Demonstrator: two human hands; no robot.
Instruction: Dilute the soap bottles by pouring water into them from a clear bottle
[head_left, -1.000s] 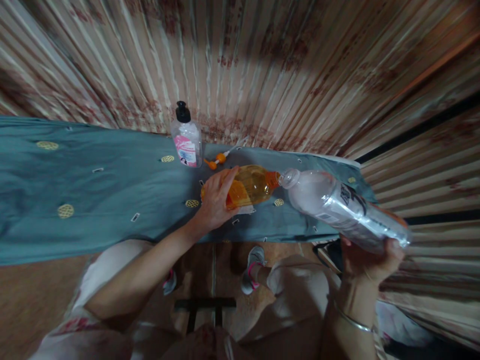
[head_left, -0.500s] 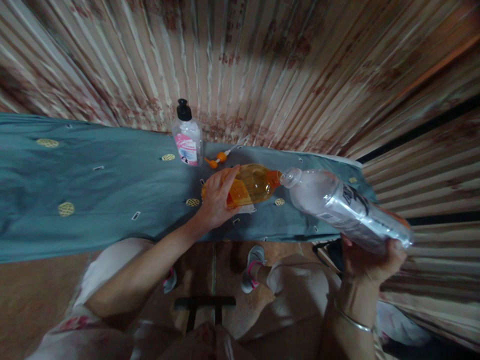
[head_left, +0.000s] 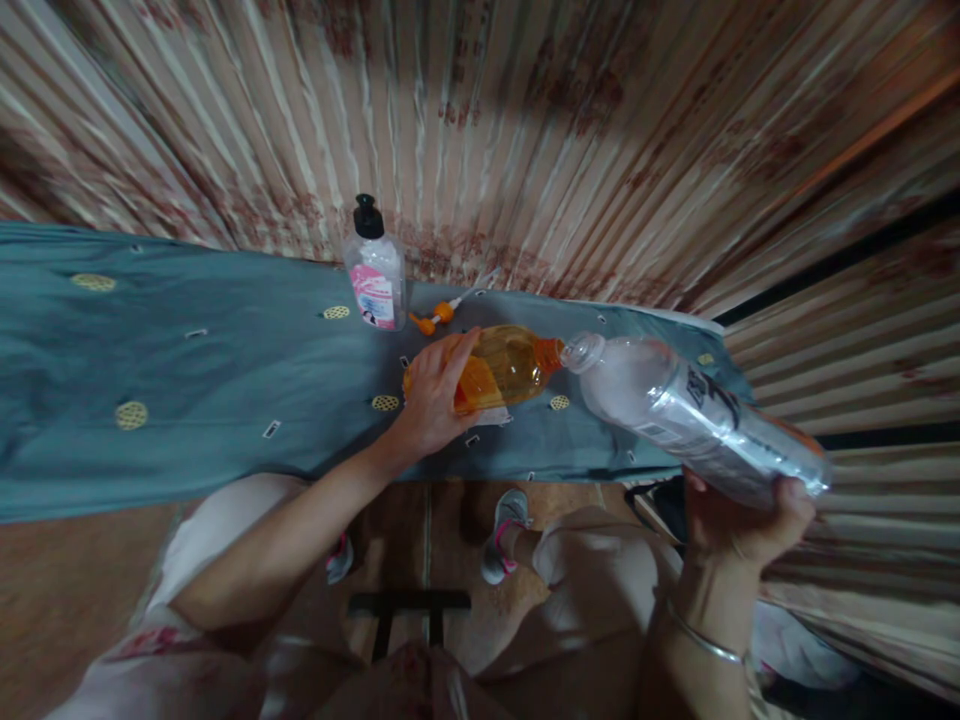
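My left hand [head_left: 435,395] is wrapped round an orange see-through bottle [head_left: 514,367], which leans with its open neck to the right. In my right hand [head_left: 750,530] is a large clear plastic bottle [head_left: 667,410] with a silvery label, gripped near its base and tilted. The mouths of the two bottles meet, or nearly so; I cannot tell whether liquid passes between them. Behind the orange bottle lies an orange pump top [head_left: 442,312] with a clear tube. Left of it stands a clear bottle [head_left: 375,280] with a black cap and a pink label.
A blue-green patterned cloth [head_left: 225,370] covers the long narrow table. Pleated floral curtains [head_left: 480,130] hang behind it and at the right. My legs and shoes [head_left: 506,540] are below the front edge, near a dark bar [head_left: 409,602].
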